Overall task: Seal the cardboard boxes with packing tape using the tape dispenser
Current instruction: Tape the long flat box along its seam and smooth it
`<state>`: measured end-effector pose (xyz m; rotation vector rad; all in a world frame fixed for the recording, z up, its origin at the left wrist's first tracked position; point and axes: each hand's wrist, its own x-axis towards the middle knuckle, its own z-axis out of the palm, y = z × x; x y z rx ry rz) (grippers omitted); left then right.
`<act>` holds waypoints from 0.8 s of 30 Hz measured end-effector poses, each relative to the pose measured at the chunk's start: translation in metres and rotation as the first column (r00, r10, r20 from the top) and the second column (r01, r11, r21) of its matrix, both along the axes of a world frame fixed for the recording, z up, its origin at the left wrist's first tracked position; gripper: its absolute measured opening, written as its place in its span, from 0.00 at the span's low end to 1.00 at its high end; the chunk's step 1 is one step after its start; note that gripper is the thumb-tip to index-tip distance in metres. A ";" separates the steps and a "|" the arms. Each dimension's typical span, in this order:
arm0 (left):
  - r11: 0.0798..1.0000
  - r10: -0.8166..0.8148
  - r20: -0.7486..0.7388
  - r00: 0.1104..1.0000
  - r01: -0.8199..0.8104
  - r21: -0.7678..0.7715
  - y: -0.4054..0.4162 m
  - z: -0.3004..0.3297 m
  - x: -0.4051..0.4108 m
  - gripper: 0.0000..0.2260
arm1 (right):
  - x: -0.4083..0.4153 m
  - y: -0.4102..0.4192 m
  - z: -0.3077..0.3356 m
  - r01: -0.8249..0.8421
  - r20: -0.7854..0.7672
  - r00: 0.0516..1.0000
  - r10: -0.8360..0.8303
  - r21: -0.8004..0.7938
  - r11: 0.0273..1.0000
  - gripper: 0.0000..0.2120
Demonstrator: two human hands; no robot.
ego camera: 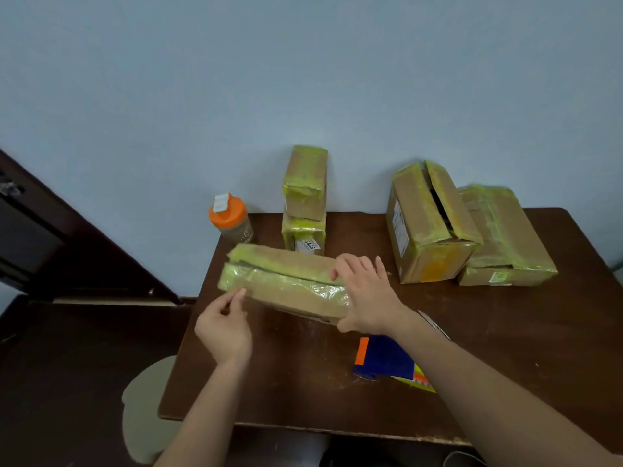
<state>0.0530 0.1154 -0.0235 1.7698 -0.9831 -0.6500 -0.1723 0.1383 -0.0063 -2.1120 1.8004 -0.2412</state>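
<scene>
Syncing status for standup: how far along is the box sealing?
Done-looking: two stacked boxes at the back, taped. In hand: long box, right hand gripping its end, left hand at the tape edge. Left: tall box gapes open on top. Dispenser not identifiable.

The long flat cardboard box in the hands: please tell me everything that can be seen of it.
The long flat brown cardboard box lies lengthwise across the dark brown wooden table, near its left edge, a little blurred. Yellow-green tape covers its left end and runs along its top flaps, whose seam shows as a dark line; clear shiny film lies over the front edge. The right hand grips its right end, fingers on top, thumb below. The left hand pinches its front left corner.
</scene>
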 end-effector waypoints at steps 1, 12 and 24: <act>0.999 -0.022 -0.015 1.000 0.023 0.037 0.000 -0.002 0.003 0.07 | 0.000 -0.004 -0.004 -0.027 -0.038 0.999 0.028 0.024 0.999 0.34; 0.932 -0.347 0.199 0.917 0.312 0.184 -0.003 -0.037 0.002 0.20 | 0.010 -0.031 -0.044 -0.039 -0.001 0.999 0.041 0.277 0.960 0.26; 0.869 -0.396 0.277 0.875 0.261 0.420 -0.024 -0.069 0.012 0.26 | -0.002 -0.022 -0.059 0.554 0.415 0.622 -0.664 0.366 0.747 0.16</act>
